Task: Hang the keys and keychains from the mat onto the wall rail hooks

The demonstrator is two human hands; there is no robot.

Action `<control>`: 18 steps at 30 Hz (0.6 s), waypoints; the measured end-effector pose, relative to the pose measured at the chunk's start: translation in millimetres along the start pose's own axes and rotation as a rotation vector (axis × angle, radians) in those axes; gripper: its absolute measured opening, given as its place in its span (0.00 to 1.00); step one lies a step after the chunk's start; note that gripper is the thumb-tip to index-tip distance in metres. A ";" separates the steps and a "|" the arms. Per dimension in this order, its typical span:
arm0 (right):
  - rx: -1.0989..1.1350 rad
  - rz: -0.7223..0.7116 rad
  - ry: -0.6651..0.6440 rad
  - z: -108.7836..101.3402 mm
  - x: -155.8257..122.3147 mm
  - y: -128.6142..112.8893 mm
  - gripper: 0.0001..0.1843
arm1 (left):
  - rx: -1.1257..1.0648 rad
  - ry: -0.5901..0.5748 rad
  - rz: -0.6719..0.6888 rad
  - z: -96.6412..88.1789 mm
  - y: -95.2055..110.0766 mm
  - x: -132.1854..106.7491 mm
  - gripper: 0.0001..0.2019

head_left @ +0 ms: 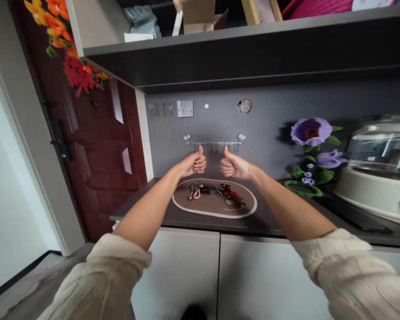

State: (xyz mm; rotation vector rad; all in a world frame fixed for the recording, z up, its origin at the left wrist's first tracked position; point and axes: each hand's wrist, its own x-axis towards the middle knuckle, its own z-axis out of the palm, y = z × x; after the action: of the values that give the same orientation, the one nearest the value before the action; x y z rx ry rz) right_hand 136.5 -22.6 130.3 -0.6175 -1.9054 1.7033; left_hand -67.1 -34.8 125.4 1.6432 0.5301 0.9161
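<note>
My left hand [194, 163] is held up over the counter, fingers curled into a fist and thumb pointing up. Mirroring it, my right hand [234, 164] makes the same thumbs-up; nothing shows in either fist. Behind the thumbs, a clear hook rail [214, 143] is fixed to the grey wall, with no item hanging from it. Below the hands lies a brown oval mat [210, 211] with a pale rim. On it rest several keys and key rings, among them a pink loop [197, 194] at the left and a red piece [232, 194] at the right.
A purple artificial flower [311, 132] and a cream appliance with a clear cover [370, 182] stand at the right. Overhead runs a dark shelf [240, 58] holding boxes and bags. A reddish-brown door [103, 164] is at the left. White cabinet doors [176, 271] are below the counter.
</note>
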 end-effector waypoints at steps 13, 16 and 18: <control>0.387 -0.002 0.134 0.5 -20.9 87.2 0.34 | -0.236 0.129 -0.214 -5.3 -73.9 -22.3 0.31; 0.393 -0.015 0.126 0.1 -19.3 85.3 0.34 | -0.246 0.132 -0.208 -7.9 -72.0 -23.7 0.31; 0.380 -0.026 0.129 -0.9 -15.9 81.5 0.34 | -0.241 0.132 -0.210 -11.1 -68.6 -24.0 0.31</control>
State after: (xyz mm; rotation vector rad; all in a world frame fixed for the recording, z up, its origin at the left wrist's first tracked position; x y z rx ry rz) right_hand 149.4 -22.9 48.4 -0.5350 -1.4422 1.8921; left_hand -81.9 -27.2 53.7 1.2905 0.6440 0.8984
